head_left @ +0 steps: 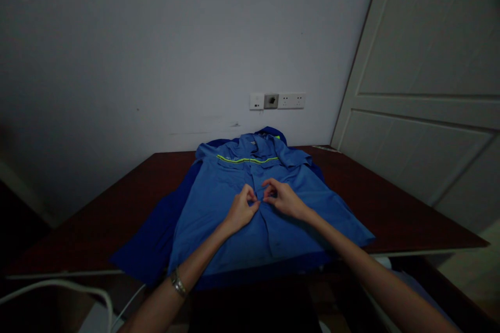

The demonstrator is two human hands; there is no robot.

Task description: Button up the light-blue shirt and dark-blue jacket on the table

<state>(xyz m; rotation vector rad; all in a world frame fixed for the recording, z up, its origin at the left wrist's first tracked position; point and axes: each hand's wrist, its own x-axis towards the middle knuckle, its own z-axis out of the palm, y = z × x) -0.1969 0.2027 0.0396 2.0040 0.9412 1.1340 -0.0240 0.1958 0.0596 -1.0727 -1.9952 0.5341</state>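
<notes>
Bare forearms [346,252] are crossing the table's front edge, the left one wearing a metal-banded wristwatch [178,282]. Near the middle of the dark red table [375,187], a light-blue short-sleeved work shirt [211,203] is lying front up, its collar pointing to the back edge and its hem sitting by the front edge. The left hand [242,209] is pinching the shirt's front placket between thumb and fingertips. The right hand [284,199] is curling its fingers just beside it; whether they are gripping fabric, I cannot tell. Underneath, a darker blue garment [156,234] is spreading toward the front-left corner, overhanging the front edge.
</notes>
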